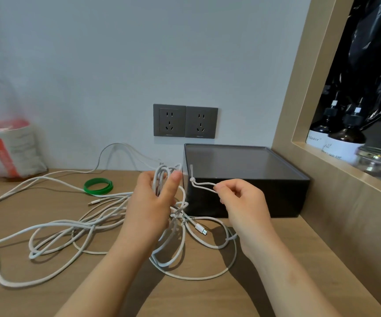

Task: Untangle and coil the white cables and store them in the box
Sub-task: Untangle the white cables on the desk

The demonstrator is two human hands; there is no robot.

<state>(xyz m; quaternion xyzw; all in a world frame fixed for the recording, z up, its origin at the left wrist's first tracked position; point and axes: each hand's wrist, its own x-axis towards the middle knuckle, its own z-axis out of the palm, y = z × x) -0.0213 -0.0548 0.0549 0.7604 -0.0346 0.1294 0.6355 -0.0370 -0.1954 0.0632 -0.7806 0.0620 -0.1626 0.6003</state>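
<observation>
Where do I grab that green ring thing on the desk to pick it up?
Pinch the green coiled strap by its near rim from straight above, one finger in the hole, thumb outside. It lies flat on the wooden desk, hole up, with no white cables over it.

Wooden desk [24,303] against a pale grey wall [93,53], in soft light.
Two dark grey sockets [185,121] sit side by side low on the wall, just above the desk top. On the right a wood-framed niche [299,99] holds two dark pump bottles [347,138], a glass jar [379,161] and crumpled black plastic [372,53]. A blurred plastic bag [11,147] stands at the desk's far left, against the wall.
</observation>
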